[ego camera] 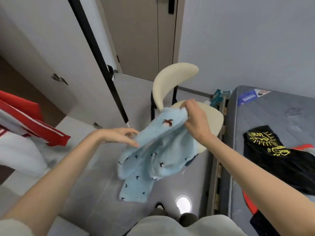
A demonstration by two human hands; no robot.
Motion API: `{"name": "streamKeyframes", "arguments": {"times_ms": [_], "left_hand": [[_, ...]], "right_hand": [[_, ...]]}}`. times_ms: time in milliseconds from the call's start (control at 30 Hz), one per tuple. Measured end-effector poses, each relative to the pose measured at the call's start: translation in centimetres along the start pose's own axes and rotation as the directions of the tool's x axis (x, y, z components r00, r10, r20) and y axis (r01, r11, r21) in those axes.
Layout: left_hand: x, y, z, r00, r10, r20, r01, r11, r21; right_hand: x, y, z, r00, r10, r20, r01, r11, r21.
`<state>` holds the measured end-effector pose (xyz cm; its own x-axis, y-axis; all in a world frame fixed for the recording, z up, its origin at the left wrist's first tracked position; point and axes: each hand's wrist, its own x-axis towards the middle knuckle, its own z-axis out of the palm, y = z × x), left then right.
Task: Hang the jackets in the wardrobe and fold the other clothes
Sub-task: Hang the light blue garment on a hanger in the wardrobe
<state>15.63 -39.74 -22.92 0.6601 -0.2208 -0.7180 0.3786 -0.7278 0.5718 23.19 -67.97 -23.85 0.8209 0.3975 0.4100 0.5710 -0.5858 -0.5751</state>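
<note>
In front of the chair (pixel 172 77), nearer to the camera, a light blue fleece garment (pixel 153 150) patterned with small dark birds is held up over the grey floor, its lower part hanging loose. Its left edge is pinched by the left hand (pixel 117 136), to the left of the chair's seat: thumb and fingertips are closed on the fabric. Its upper edge is bunched and gripped in the right hand (pixel 196 120), just over the chair's seat, with the fingers curled tightly round the fleece. To the right of the chair a black garment with a yellow print (pixel 272 150) is spread on a grey mattress (pixel 272 113). Well to the left of the chair a red and white jacket (pixel 34 126) is seen, below a white wardrobe door (pixel 51 48). Behind the chair a brown door (pixel 141 40) is seen.
</note>
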Motion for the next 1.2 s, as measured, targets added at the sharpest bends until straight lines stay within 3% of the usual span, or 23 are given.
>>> {"name": "streamKeyframes", "arguments": {"times_ms": [33, 67, 167, 267, 400, 500, 600, 667, 733, 833, 900, 967, 1000, 1067, 1100, 1133, 1167, 1200], "left_hand": [[-0.1, -0.5, -0.2, 0.993, -0.013, 0.117, 0.019, 0.999, -0.049], [0.0, -0.5, -0.3, 0.991, 0.024, 0.129, -0.004, 0.988, -0.154], [1.6, 1.0, -1.1, 0.991, 0.042, -0.131, -0.108, 0.827, -0.552], [3.8, 2.7, -1.9, 0.997, 0.018, -0.082, -0.076, 0.597, -0.799], [6.2, 4.3, -1.6, 0.994, -0.105, -0.017, 0.037, 0.485, -0.874], [7.3, 4.2, -1.1, 0.985, -0.171, -0.035, 0.058, 0.511, -0.858], [7.9, 3.4, -1.2, 0.967, -0.187, -0.175, -0.071, 0.461, -0.884], [7.9, 3.2, -1.4, 0.943, -0.185, -0.278, -0.206, 0.333, -0.920], [7.9, 3.1, -1.6, 0.922, -0.155, -0.354, -0.318, 0.216, -0.923], [7.4, 4.3, -2.2, 0.924, -0.077, -0.374, -0.361, 0.147, -0.921], [6.8, 5.5, -2.6, 0.931, -0.055, -0.362, -0.354, 0.117, -0.928], [6.1, 6.1, -3.1, 0.935, -0.017, -0.354, -0.351, 0.097, -0.931], [5.7, 6.2, -3.4, 0.935, 0.009, -0.355, -0.354, 0.105, -0.929], [4.8, 6.2, -4.1, 0.931, 0.065, -0.359, -0.365, 0.120, -0.923], [4.3, 6.2, -4.4, 0.929, 0.088, -0.359, -0.368, 0.133, -0.920], [3.8, 6.3, -4.6, 0.929, 0.111, -0.352, -0.366, 0.149, -0.919], [3.3, 6.4, -4.7, 0.931, 0.126, -0.342, -0.359, 0.156, -0.920], [2.9, 6.5, -4.8, 0.932, 0.133, -0.338, -0.355, 0.143, -0.924]], "right_hand": [[0.5, -1.2, 0.1, 0.994, -0.111, -0.002, 0.111, 0.994, -0.025], [0.7, -2.3, 0.2, 0.985, -0.170, 0.017, 0.170, 0.985, 0.012], [0.9, -5.3, 0.5, 0.993, 0.039, 0.115, -0.072, 0.951, 0.302], [1.5, -5.7, 0.6, 0.988, 0.043, 0.147, -0.082, 0.960, 0.268], [1.7, -5.3, 0.4, 0.971, -0.041, 0.237, -0.010, 0.978, 0.210], [1.6, -4.4, 0.7, 0.953, -0.041, 0.302, 0.008, 0.994, 0.112], [1.7, -3.1, 0.4, 0.951, -0.112, 0.288, 0.125, 0.992, -0.028], [2.1, -1.8, 0.3, 0.910, -0.312, 0.271, 0.369, 0.909, -0.194], [2.8, -0.7, 0.6, 0.862, -0.363, 0.354, 0.450, 0.869, -0.203], [3.9, -0.1, 1.4, 0.823, -0.125, 0.554, 0.195, 0.979, -0.068], [4.3, 0.0, 1.9, 0.712, 0.066, 0.699, -0.129, 0.991, 0.038], [4.6, -0.2, 2.2, 0.637, 0.202, 0.744, -0.483, 0.856, 0.182], [4.9, -0.2, 2.4, 0.588, 0.266, 0.764, -0.648, 0.720, 0.249], [5.7, -0.3, 2.7, 0.437, 0.335, 0.835, -0.893, 0.274, 0.357], [6.1, -0.4, 2.8, 0.364, 0.355, 0.861, -0.927, 0.048, 0.372], [6.5, -0.5, 3.1, 0.315, 0.369, 0.875, -0.924, -0.090, 0.371], [6.8, -0.7, 3.4, 0.286, 0.366, 0.885, -0.928, -0.122, 0.351], [6.9, -0.8, 3.8, 0.273, 0.371, 0.888, -0.944, -0.074, 0.321]]}}
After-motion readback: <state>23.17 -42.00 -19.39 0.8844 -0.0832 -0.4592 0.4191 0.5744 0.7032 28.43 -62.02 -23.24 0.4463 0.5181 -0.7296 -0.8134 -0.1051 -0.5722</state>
